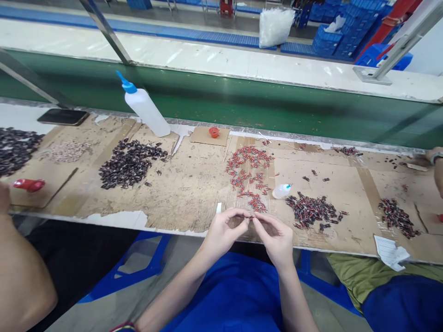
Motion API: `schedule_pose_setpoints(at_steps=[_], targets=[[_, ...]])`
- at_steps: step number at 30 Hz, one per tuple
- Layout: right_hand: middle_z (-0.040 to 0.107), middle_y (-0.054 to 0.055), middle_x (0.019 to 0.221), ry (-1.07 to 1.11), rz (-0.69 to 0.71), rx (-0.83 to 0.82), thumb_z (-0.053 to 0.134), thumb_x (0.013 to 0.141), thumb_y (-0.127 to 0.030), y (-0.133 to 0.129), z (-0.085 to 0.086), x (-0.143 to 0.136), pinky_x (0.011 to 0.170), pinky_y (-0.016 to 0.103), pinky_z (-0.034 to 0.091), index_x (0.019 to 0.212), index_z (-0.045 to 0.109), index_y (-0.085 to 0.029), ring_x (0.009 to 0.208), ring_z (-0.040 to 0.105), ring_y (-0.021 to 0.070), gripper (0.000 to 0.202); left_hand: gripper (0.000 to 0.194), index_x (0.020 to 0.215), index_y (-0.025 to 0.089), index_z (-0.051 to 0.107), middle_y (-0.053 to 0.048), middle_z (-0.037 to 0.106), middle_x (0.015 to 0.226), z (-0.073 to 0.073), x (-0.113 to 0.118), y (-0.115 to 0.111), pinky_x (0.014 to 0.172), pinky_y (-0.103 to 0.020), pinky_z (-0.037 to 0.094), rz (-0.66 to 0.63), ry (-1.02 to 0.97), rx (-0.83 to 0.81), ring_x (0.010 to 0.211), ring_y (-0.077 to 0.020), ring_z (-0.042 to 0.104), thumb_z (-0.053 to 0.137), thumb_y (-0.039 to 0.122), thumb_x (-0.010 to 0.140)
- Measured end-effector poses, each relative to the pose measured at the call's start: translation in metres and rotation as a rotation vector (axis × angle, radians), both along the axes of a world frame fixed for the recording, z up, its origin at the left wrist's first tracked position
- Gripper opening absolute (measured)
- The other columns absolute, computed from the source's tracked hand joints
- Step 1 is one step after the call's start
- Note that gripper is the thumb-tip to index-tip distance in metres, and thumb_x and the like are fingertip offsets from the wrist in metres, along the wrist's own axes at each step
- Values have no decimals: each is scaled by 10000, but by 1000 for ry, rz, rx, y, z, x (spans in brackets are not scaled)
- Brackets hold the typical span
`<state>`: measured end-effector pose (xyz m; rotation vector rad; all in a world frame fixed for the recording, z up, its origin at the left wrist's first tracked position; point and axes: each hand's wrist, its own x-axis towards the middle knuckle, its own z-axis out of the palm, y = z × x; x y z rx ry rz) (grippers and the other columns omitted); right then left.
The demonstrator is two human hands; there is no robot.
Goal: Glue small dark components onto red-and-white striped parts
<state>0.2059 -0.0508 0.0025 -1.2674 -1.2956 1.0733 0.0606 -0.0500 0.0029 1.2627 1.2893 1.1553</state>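
Note:
My left hand point(224, 233) and my right hand point(276, 237) meet at the table's front edge, thumbs and forefingers pinched on a tiny dark-and-red part point(252, 217). Its exact kind is too small to make out. Just beyond my fingertips lies a spread of small red-and-silver parts point(247, 170). To the right is a heap of dark parts with red pieces point(311, 210). Between them a small white squeeze bottle point(281, 191) with a blue tip lies tilted. A white piece point(218, 208) shows by my left forefinger.
On the left are a heap of black parts point(129, 163), a large blue-capped bottle point(150, 113) and a phone point(63, 116). A red cup point(213, 132) sits on cardboard. Co-workers' arms point(22, 272) show at both sides. Behind runs a green conveyor belt point(242, 101).

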Motion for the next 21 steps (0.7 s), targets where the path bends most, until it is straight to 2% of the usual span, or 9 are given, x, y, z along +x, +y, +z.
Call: schedule_pose_setpoints(at_steps=[4, 10, 13, 18, 21], targets=[[758, 48, 815, -57, 79, 44, 682, 766, -221, 6, 4, 4, 731, 331, 583, 826, 773, -243, 756, 705, 197, 111, 127, 840, 166, 710, -49, 743, 846, -1, -2, 0, 783, -291, 550, -29, 101, 43, 806, -176, 683, 615, 174, 755], [749, 62, 792, -82, 161, 108, 688, 771, -224, 11, 1, 12, 653, 292, 584, 798, 770, -223, 726, 703, 198, 87, 143, 879, 187, 697, -43, 735, 867, 5, 0, -3, 798, -288, 532, -80, 198, 142, 824, -172, 665, 572, 150, 820], [745, 62, 791, -134, 210, 198, 692, 774, -230, 14, -5, 23, 624, 287, 593, 826, 769, -226, 700, 706, 203, 93, 148, 904, 181, 698, -55, 734, 873, 4, 3, -4, 795, -277, 527, -98, 221, 184, 826, -171, 665, 560, 154, 858], [748, 73, 854, -282, 234, 315, 692, 782, -252, 21, -20, 43, 693, 301, 611, 864, 757, -229, 730, 713, 218, 108, 149, 957, 162, 688, -81, 732, 902, -2, 9, -2, 803, -272, 525, -101, 309, 227, 877, -182, 667, 559, 176, 884], [749, 72, 843, -352, 279, 381, 703, 771, -303, 25, -23, 51, 681, 317, 617, 873, 756, -251, 719, 718, 241, 126, 158, 982, 161, 674, -80, 736, 929, -3, 12, 1, 851, -279, 519, -119, 332, 260, 910, -183, 671, 547, 171, 889]])
